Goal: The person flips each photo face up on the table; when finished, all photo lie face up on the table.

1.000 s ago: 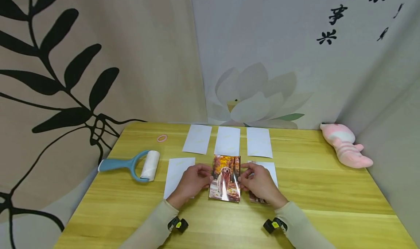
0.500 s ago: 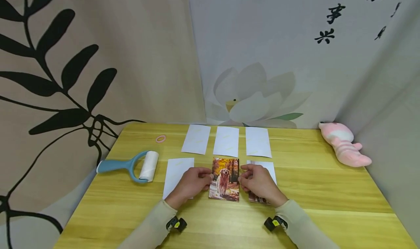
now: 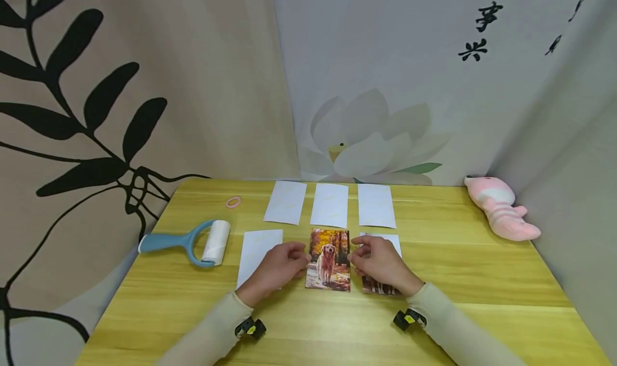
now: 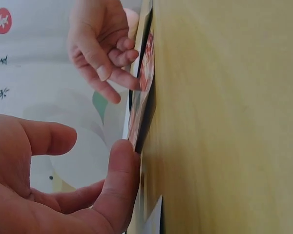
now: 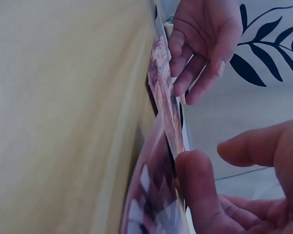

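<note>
A glossy photo of a golden dog among autumn trees [image 3: 329, 260] lies in the front row of cards, picture side up. My left hand [image 3: 279, 267] is at its left edge, and in the left wrist view one fingertip [image 4: 123, 153] touches or nearly touches that edge. At the opposite side is my right hand [image 3: 381, 261], with a gap between thumb and fingers. It hovers over another photo [image 3: 378, 285], covering part of it. Neither hand pinches the dog photo. A white card [image 3: 260, 251] lies partly beneath the left hand.
Three white cards form the back row: left [image 3: 285, 202], middle [image 3: 330, 205], right [image 3: 376, 206]. A blue-handled lint roller [image 3: 185, 243] and a pink ring [image 3: 233, 202] lie at the left. A pink plush toy [image 3: 501, 208] rests at the right edge.
The dog photo, tilted and shiny with glare a second ago, now lies flatter. Both hands have loosened from its sides and drawn slightly apart. The head view has shifted a little.
</note>
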A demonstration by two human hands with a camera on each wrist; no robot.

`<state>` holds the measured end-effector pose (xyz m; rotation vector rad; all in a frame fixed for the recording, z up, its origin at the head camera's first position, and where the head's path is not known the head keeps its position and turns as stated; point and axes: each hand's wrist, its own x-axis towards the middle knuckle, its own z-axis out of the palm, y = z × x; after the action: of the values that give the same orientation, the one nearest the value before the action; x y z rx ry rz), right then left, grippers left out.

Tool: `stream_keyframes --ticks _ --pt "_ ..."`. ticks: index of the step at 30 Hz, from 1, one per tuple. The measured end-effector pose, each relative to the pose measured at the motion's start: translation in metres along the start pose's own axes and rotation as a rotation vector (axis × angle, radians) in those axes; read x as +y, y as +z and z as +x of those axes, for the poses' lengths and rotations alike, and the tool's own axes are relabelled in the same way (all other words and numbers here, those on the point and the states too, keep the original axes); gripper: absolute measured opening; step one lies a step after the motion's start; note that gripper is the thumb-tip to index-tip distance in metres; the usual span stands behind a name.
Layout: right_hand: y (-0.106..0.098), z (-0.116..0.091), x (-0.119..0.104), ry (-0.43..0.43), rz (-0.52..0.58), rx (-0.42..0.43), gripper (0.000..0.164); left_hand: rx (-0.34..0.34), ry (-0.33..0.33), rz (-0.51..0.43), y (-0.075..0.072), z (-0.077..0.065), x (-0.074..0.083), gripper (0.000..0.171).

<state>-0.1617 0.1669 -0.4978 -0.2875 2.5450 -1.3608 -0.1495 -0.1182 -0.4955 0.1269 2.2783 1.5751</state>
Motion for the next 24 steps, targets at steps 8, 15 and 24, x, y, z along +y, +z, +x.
stream_keyframes --ticks 8,15,24 --pt "0.002 0.003 -0.012 -0.043 -0.042 -0.014 0.045 0.048 0.025 -0.130 -0.008 -0.007 -0.006 0.048" --pt "0.015 0.015 -0.032 -0.107 -0.024 -0.050 0.037 0.076 0.010 -0.152 -0.027 -0.017 -0.010 0.044" --pt "0.046 0.033 -0.056 -0.233 -0.001 -0.084 0.034 0.154 -0.059 -0.039 -0.057 -0.033 -0.012 0.046"
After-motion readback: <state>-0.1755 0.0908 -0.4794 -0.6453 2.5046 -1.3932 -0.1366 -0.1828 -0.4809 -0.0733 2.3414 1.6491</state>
